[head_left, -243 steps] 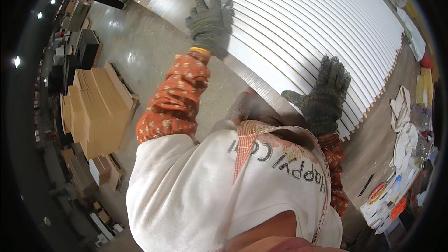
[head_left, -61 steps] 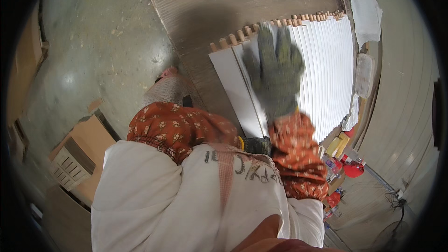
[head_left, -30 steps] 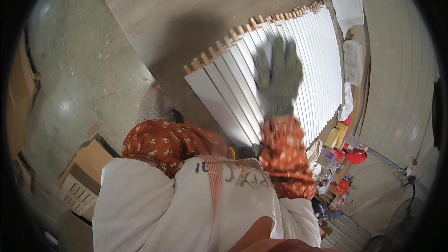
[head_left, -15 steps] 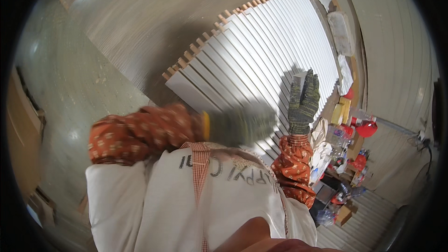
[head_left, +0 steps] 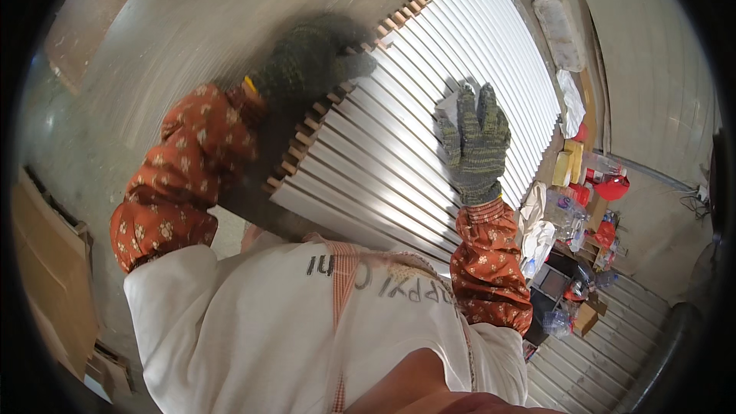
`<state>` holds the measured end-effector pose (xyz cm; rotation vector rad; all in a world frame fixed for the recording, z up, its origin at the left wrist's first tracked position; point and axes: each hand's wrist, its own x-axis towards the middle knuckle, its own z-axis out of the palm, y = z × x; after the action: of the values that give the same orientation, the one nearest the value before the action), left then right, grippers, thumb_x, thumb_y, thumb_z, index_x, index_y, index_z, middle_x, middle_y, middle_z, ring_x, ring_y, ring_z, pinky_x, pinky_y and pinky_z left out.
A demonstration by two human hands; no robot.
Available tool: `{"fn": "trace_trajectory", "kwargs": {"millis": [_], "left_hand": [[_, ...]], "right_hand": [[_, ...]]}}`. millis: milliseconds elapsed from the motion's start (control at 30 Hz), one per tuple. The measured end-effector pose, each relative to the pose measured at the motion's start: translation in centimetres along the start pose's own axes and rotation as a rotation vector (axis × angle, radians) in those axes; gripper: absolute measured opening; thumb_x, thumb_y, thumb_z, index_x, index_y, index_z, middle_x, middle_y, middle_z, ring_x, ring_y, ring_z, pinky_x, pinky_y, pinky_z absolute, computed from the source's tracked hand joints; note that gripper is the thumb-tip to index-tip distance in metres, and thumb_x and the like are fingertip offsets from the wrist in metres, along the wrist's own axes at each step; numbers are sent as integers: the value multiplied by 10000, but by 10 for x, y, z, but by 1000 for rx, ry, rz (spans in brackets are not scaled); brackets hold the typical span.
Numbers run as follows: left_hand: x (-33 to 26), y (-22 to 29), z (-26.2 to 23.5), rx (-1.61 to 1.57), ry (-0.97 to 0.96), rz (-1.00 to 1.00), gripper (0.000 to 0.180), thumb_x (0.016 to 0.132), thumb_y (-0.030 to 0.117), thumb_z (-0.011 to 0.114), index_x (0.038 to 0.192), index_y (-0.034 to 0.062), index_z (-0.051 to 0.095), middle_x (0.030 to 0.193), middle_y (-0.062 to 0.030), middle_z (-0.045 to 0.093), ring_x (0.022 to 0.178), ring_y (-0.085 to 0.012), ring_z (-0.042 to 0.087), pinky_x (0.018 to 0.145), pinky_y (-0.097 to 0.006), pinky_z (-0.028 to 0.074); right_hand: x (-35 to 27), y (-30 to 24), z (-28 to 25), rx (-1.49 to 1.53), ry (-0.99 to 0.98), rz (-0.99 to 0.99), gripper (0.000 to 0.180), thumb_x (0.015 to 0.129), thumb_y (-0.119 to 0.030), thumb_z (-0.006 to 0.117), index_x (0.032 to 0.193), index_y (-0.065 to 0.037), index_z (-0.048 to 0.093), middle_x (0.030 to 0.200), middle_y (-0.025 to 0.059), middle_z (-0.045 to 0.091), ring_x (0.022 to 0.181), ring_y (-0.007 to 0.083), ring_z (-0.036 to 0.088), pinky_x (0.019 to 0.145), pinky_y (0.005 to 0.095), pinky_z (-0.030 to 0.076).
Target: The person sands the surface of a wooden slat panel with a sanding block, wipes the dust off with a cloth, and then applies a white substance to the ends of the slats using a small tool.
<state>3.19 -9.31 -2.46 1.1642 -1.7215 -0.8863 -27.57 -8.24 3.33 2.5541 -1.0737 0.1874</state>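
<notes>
A long row of white slats (head_left: pixel 383 134) lies side by side, with brown wooden pegs (head_left: pixel 304 138) standing out from the left ends. My left hand (head_left: pixel 307 57), in a dark green knitted glove, is over the peg ends at the upper left. It is somewhat blurred; its thumb stands apart from the fingers, and I see nothing in it. My right hand (head_left: pixel 477 146), gloved alike, rests over the slats toward their right side, fingers long and pointing away from me. A small pale flat piece (head_left: pixel 451 106) shows between its thumb and fingers, mostly hidden by the glove.
Along the right wall stand a yellow container (head_left: pixel 563 167), a red-lidded jar (head_left: pixel 611 185), clear plastic bottles and a white cloth (head_left: pixel 539 222). A wrapped white bundle (head_left: pixel 560 31) lies beyond the slats' right ends. Cardboard sheets (head_left: pixel 50 261) lean at the far left.
My left hand has swung from close to my body, over the near slats, out to the upper left beside the pegs. My right hand has shifted slightly left and away with the pale piece.
</notes>
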Motion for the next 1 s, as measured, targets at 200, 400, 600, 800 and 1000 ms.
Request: {"fn": "trace_trajectory", "kwargs": {"millis": [200,400,600,800,1000], "left_hand": [[-3,19,6,-290,-22,-252,315,852,129,713,1136,19,634,997,-91,621,875,-158,638,739,-298,543],[-10,-3,3,-138,96,36,252,847,111,711,1081,44,643,961,-82,628,835,-149,645,737,-299,551],[3,11,-7,-146,-81,-151,326,843,97,712,1151,42,618,1008,-79,642,891,-156,640,782,-301,539],[2,8,-14,-244,-71,-181,367,843,84,710,1188,44,591,1034,-50,631,954,-131,600,843,-288,501],[4,18,-15,-301,-40,-162,322,860,120,704,1156,41,603,1068,-51,611,972,-150,586,857,-294,495]], "right_hand": [[82,-31,24,-94,37,-117,648,902,-550,505,1437,-202,394,1450,166,401,1161,320,526,823,480,525],[58,-16,18,37,241,-286,547,876,-238,679,1368,-247,441,1483,123,401,1327,396,410,1033,494,405],[93,-42,-3,-123,-16,-51,505,857,-429,645,1259,-153,514,1284,104,512,1152,256,518,765,397,491],[99,-42,-7,235,-71,142,477,848,-392,670,1243,-161,537,1334,104,482,1199,277,480,824,432,500],[-7,8,-7,-56,132,10,631,882,-290,669,1424,-120,394,1273,218,543,1113,365,579,843,460,514]]}}
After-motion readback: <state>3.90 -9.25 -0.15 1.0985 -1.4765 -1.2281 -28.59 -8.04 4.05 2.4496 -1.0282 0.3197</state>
